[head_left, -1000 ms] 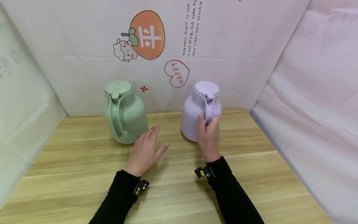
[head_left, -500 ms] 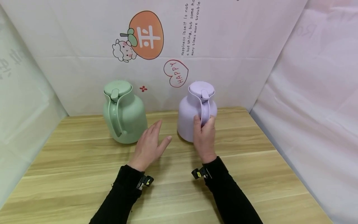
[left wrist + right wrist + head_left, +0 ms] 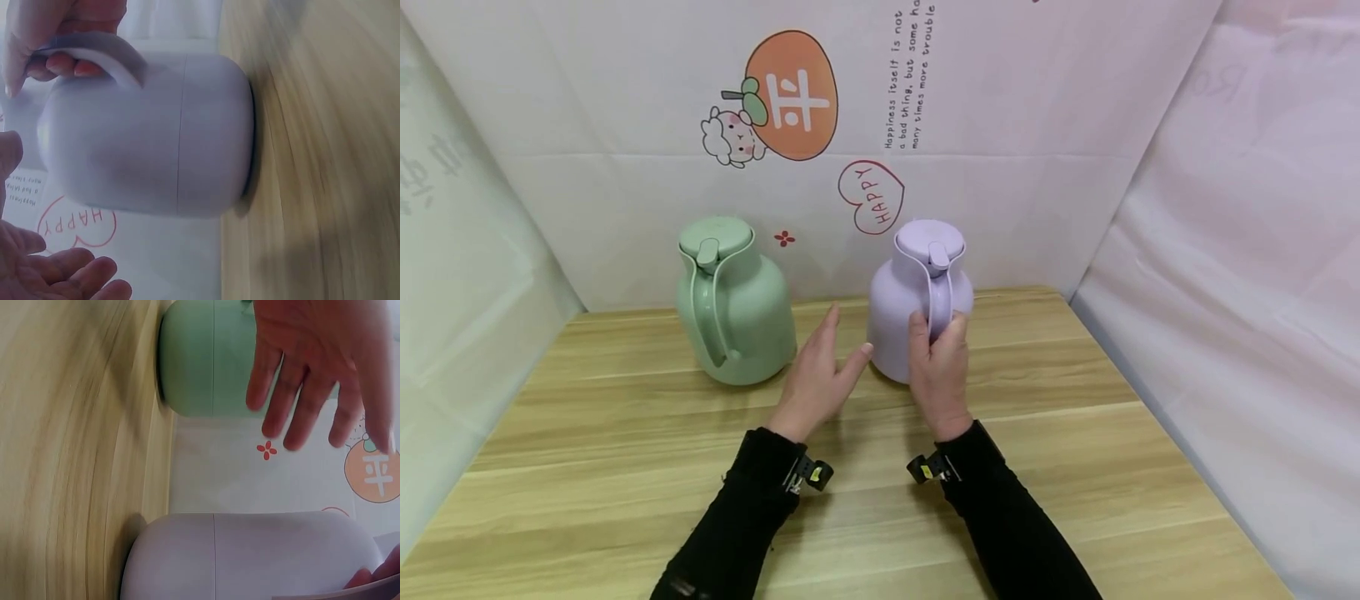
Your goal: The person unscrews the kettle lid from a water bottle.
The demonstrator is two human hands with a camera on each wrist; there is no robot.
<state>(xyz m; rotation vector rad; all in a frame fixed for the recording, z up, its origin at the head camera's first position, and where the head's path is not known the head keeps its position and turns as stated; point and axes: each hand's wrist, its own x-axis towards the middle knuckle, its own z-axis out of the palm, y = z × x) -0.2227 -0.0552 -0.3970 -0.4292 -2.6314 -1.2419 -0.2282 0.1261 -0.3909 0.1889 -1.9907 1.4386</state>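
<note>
My right hand [image 3: 942, 375] grips the handle of a lilac thermos jug [image 3: 891, 308], which is upright at the back of the table, right of centre. In the left wrist view its fingers [image 3: 60, 62] show curled through the handle. My left hand [image 3: 818, 379] holds nothing; its fingers are extended and its thumb stands apart, the thumb tip overlapping the lilac jug's lower left side in the head view. Just left of that hand stands a green thermos jug [image 3: 752, 317], lid on, handle toward me. The right wrist view shows the open left palm [image 3: 312, 337] in front of the green jug.
The wood-grain table [image 3: 625, 467] reaches back to a white printed cloth [image 3: 1015, 167] hanging right behind both jugs. More cloth, a right side curtain [image 3: 1247, 275] and a left side curtain [image 3: 467, 275], borders the table.
The lilac jug has shifted left with my right hand on its handle. My left hand has moved right and forward, away from the green jug, which has stayed put.
</note>
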